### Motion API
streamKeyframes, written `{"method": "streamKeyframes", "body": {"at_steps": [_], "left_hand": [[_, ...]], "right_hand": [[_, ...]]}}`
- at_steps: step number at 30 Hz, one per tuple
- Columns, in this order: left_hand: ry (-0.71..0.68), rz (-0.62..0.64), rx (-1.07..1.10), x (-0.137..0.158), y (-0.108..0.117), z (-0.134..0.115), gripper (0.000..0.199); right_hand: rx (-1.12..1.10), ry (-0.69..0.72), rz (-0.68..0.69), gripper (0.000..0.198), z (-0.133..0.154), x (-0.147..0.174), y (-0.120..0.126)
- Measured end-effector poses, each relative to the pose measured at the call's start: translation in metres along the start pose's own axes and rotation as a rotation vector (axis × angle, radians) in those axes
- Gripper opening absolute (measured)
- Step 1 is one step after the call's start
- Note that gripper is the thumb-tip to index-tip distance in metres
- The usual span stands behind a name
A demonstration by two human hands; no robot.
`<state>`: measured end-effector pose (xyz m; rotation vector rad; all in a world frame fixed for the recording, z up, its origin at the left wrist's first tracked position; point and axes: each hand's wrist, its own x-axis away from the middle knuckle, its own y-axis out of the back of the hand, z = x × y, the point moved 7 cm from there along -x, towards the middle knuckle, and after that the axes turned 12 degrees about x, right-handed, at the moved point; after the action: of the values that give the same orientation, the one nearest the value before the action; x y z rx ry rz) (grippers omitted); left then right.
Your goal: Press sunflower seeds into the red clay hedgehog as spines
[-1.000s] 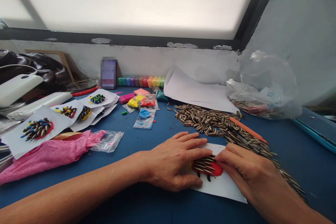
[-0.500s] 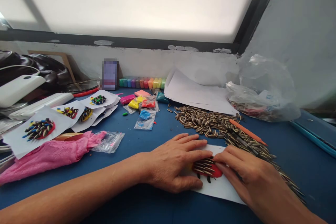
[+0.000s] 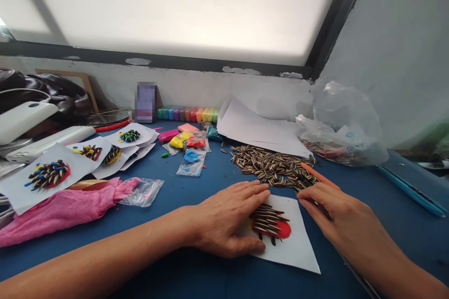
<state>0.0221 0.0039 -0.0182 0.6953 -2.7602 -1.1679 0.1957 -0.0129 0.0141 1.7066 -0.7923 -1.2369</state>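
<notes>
My left hand (image 3: 228, 219) lies open and flat over the left side of a white sheet of paper (image 3: 298, 252), fingers stretched toward the far edge. On that sheet is a red clay shape (image 3: 285, 230) with rows of striped sunflower seeds (image 3: 266, 218) stuck in it, beside dark painted marks. Part of the shape is hidden under my left hand. Just right of the sheet, by the near end of the seed pile (image 3: 266, 166), my right hand (image 3: 340, 215) is closed in a pinch. What lies between its fingertips is too small to make out.
An orange stick-like tool (image 3: 321, 176) lies by the seeds. Papers with seed-covered clay shapes (image 3: 49, 175), a pink cloth (image 3: 70, 205) and small bags of coloured clay (image 3: 191, 156) are at left. Behind stand paper sheets (image 3: 259, 126) and a plastic bag (image 3: 343, 135).
My right hand has moved off the red clay shape, away to the right and toward the seed pile. My left hand stays on the sheet. The view has shifted slightly.
</notes>
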Motion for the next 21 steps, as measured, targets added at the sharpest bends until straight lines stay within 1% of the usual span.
{"method": "streamKeyframes", "body": {"at_steps": [4, 9, 12, 16, 19, 21], "left_hand": [[0.005, -0.01, 0.006, 0.0, 0.001, 0.0, 0.088], [0.016, -0.024, 0.013, 0.001, 0.001, 0.002, 0.091], [-0.008, -0.047, 0.019, 0.001, 0.002, 0.003, 0.09], [-0.034, -0.057, 0.028, 0.001, 0.002, 0.001, 0.087], [-0.028, -0.047, 0.026, 0.001, 0.003, -0.001, 0.086], [-0.02, -0.046, 0.027, 0.0, 0.004, -0.002, 0.086]], "right_hand": [[0.038, 0.052, -0.005, 0.027, 0.001, -0.012, 0.001], [0.011, 0.089, 0.141, 0.021, 0.012, -0.036, -0.009], [0.031, 0.118, 0.185, 0.017, 0.019, -0.046, -0.018], [0.053, 0.159, 0.228, 0.022, 0.023, -0.055, -0.027], [0.055, 0.153, 0.221, 0.022, 0.019, -0.059, -0.021], [0.05, 0.113, 0.198, 0.018, 0.011, -0.059, -0.013]]}}
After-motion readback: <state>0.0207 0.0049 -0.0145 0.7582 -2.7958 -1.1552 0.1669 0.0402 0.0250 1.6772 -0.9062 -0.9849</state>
